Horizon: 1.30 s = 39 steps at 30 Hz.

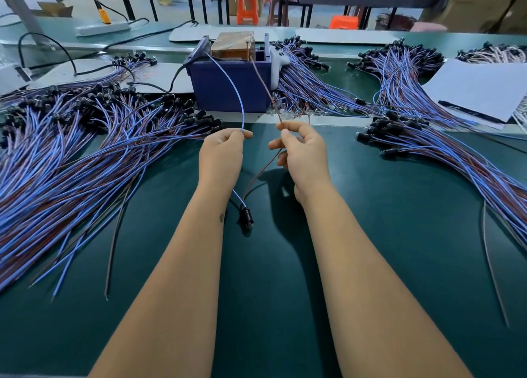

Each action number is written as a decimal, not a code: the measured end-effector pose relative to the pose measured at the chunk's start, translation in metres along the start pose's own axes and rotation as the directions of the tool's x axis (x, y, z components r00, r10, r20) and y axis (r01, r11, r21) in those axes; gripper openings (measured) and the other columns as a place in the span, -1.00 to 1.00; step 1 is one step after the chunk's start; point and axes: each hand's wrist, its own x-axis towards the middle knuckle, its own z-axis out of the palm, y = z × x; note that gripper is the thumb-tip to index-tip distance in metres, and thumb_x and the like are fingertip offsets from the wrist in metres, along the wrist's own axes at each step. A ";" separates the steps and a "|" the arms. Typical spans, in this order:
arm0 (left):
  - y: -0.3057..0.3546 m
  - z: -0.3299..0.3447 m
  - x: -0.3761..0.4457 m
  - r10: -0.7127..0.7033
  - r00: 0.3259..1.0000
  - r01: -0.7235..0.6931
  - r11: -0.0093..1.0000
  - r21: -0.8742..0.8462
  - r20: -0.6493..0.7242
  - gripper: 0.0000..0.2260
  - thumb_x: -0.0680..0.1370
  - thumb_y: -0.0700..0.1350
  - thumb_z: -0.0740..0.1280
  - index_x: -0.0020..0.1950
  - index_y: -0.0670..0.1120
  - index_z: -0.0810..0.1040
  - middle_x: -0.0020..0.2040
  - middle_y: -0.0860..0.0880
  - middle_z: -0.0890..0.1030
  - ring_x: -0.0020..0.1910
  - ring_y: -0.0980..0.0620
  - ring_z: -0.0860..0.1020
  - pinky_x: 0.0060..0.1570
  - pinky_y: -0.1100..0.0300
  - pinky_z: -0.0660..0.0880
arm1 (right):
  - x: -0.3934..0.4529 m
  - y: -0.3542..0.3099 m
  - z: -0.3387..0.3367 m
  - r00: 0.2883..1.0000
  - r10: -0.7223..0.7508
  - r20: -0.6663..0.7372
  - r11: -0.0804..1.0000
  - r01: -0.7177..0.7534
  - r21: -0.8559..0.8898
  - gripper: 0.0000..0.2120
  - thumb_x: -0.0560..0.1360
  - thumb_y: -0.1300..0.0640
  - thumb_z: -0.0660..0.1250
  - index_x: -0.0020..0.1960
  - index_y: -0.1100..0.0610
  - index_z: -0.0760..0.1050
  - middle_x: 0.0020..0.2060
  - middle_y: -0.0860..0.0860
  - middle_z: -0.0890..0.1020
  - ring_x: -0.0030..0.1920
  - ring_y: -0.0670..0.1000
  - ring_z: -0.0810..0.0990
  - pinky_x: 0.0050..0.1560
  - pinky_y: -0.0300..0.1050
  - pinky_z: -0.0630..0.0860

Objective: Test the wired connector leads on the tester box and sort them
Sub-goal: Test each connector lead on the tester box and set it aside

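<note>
My left hand (221, 155) pinches the blue wire (238, 98) of one lead, which arcs up to the left side of the tester box (233, 46). My right hand (302, 155) pinches the brown wire (261, 75), which runs up to a post on top of the box. Both wires meet below my hands at a black connector (245, 218) hanging just above the green table (271, 278). The tester box is a brown block sitting inside a blue bin (228, 89).
Large piles of blue and brown leads lie to the left (85, 149), behind the bin (313, 89) and to the right (427, 138). White paper with a pen (479, 92) lies far right. A black power cable (159, 85) runs to the bin. Loose wires (114, 249) lie near the left pile.
</note>
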 end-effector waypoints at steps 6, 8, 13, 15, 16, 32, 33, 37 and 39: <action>0.002 0.001 -0.004 0.028 1.000 -0.028 0.998 0.048 0.011 -0.76 0.54 -0.11 0.20 -0.20 0.06 0.64 -0.60 0.13 0.21 -0.61 0.14 0.17 -0.61 0.34 0.12 | 0.001 0.001 0.003 1.000 -0.018 -0.006 0.998 0.017 -0.066 -0.84 0.62 0.26 0.17 0.06 0.13 0.52 -0.32 0.05 0.60 -0.46 -0.07 0.40 -0.41 -0.32 0.42; 0.003 0.002 -0.005 0.036 0.999 -0.036 0.997 0.066 0.012 -0.76 0.54 -0.11 0.20 -0.20 0.05 0.64 -0.63 0.13 0.20 -0.63 0.15 0.16 -0.63 0.35 0.11 | 0.001 0.002 0.004 1.000 -0.018 -0.005 0.997 0.018 -0.076 -0.84 0.62 0.26 0.17 0.07 0.13 0.52 -0.31 0.04 0.60 -0.45 -0.07 0.40 -0.40 -0.31 0.43; 0.004 0.004 -0.007 0.059 0.998 -0.060 0.993 0.098 0.022 -0.76 0.54 -0.11 0.20 -0.18 0.03 0.64 -0.64 0.13 0.20 -0.64 0.16 0.17 -0.65 0.36 0.12 | 0.002 0.003 0.004 1.000 -0.025 0.004 0.996 0.026 -0.086 -0.84 0.62 0.25 0.18 0.07 0.12 0.53 -0.31 0.04 0.60 -0.42 -0.09 0.43 -0.38 -0.30 0.44; 0.004 0.003 -0.007 0.063 0.998 -0.065 0.991 0.114 0.017 -0.76 0.54 -0.11 0.19 -0.18 0.04 0.64 -0.64 0.13 0.20 -0.64 0.16 0.17 -0.65 0.35 0.12 | 0.002 0.004 0.004 1.000 -0.027 0.006 0.996 0.028 -0.089 -0.84 0.62 0.25 0.19 0.07 0.12 0.53 -0.31 0.05 0.60 -0.42 -0.09 0.43 -0.38 -0.30 0.43; 0.004 0.003 -0.006 0.063 0.998 -0.064 0.991 0.121 0.011 -0.76 0.54 -0.11 0.19 -0.18 0.05 0.63 -0.64 0.13 0.22 -0.63 0.16 0.18 -0.64 0.34 0.13 | 0.002 0.004 0.004 1.000 -0.029 0.006 0.996 0.030 -0.089 -0.84 0.62 0.25 0.19 0.06 0.13 0.53 -0.31 0.05 0.60 -0.43 -0.09 0.43 -0.39 -0.30 0.43; 0.005 -0.002 -0.003 0.008 0.975 -0.002 1.000 0.029 -0.224 -0.82 0.59 -0.15 0.11 -0.08 0.05 0.46 -0.36 0.11 0.44 -0.57 0.22 0.30 -0.54 0.33 0.25 | 0.002 0.004 0.003 0.999 -0.034 0.011 0.996 0.035 -0.079 -0.83 0.62 0.25 0.19 0.00 0.06 0.53 -0.33 0.03 0.60 -0.50 -0.18 0.43 -0.42 -0.34 0.42; 0.005 -0.002 -0.004 -0.008 0.971 0.013 1.000 0.018 -0.238 -0.82 0.59 -0.15 0.09 -0.08 0.04 0.44 -0.35 0.10 0.43 -0.53 0.21 0.32 -0.51 0.32 0.27 | 0.002 0.004 0.003 0.999 -0.034 0.013 0.996 0.035 -0.078 -0.82 0.62 0.26 0.19 -0.01 0.06 0.53 -0.33 0.03 0.60 -0.50 -0.19 0.43 -0.42 -0.34 0.42; 0.004 -0.002 -0.002 -0.106 0.960 0.085 0.992 -0.093 -0.260 -0.80 0.56 -0.19 0.01 -0.21 0.01 0.30 -0.37 0.05 0.34 -0.44 0.06 0.24 -0.44 0.17 0.20 | 0.002 0.004 0.003 1.000 -0.025 0.018 0.997 0.027 -0.075 -0.81 0.62 0.25 0.19 -0.01 0.04 0.53 -0.32 0.03 0.61 -0.47 -0.19 0.45 -0.43 -0.36 0.42; 0.004 -0.001 -0.002 -0.143 0.960 0.110 0.983 -0.146 -0.242 -0.81 0.53 -0.19 0.00 -0.27 0.01 0.19 -0.41 0.06 0.24 -0.46 0.06 0.17 -0.46 0.16 0.14 | 0.001 0.003 0.003 1.000 -0.025 0.018 0.997 0.027 -0.075 -0.81 0.62 0.25 0.19 -0.02 0.04 0.53 -0.32 0.02 0.61 -0.45 -0.18 0.45 -0.43 -0.35 0.42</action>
